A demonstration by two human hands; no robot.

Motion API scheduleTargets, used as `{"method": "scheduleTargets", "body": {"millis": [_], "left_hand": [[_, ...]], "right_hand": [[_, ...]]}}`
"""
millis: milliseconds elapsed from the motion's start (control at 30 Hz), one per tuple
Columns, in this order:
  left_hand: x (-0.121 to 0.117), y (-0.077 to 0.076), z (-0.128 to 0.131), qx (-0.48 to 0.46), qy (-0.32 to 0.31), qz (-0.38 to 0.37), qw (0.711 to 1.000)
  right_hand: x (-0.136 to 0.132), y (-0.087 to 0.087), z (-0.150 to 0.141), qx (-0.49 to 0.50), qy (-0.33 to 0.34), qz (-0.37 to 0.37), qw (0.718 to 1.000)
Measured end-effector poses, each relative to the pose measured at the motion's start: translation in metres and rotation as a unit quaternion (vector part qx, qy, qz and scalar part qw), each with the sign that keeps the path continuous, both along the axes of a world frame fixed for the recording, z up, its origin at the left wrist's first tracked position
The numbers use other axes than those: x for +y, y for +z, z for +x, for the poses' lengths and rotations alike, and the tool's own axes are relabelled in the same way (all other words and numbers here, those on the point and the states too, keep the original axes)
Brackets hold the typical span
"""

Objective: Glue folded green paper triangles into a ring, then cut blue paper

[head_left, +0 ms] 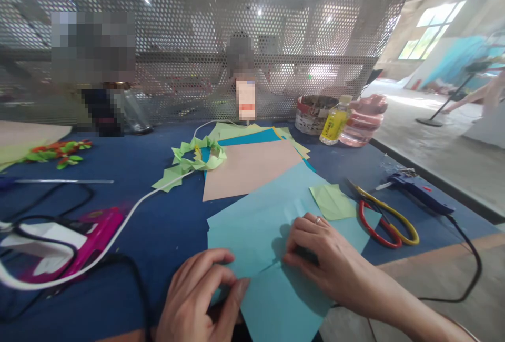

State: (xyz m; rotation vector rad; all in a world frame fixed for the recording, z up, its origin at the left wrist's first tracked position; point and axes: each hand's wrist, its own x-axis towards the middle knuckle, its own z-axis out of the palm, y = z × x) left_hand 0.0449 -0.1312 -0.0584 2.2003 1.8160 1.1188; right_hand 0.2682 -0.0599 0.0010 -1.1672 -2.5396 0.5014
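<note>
Because the light blue sheet (pixel 268 213) lies at 6 o'clock on the bench (pixel 169 221), its near part seemingly past the edge, it could sag or buckle there if pressed unevenly. A thin dark line runs between the hands; whether crease or slit I cannot tell, but a sideways pull might tear or skew the paper. At the sheet's 3 o'clock corner the scissors (pixel 367 194) lie partly over it, so a tug could drag them or snag the paper; the small green piece (pixel 334 202), at the sheet's 2 o'clock, could slide.

The left hand (pixel 205 300), at 7 o'clock from the sheet's middle, is loosely curved, thumb and fingertips near together at the left edge; whether they pinch it, I cannot tell. The right hand (pixel 319 258), at 4 o'clock, is narrow, fingers curled against the paper; anything under its palm is lost in shadow.
</note>
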Motion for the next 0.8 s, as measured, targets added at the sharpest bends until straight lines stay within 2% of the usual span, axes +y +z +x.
{"method": "scheduleTargets", "body": {"millis": [300,433,800], "left_hand": [[0.0059,-0.0009,-0.0059,0.037,-0.007,-0.012,0.999],[0.0049,-0.0002,-0.0024,0.021,0.019,-0.03,0.999],[0.006,-0.0022,-0.0016,0.044,0.015,0.015,0.999]], "right_hand": [[0.0001,-0.0037,-0.0022,-0.004,-0.015,-0.002,1.0],[-0.0001,-0.0047,-0.0022,0.004,-0.018,-0.002,1.0],[0.0005,-0.006,-0.0073,0.01,-0.034,-0.01,0.999]]}}
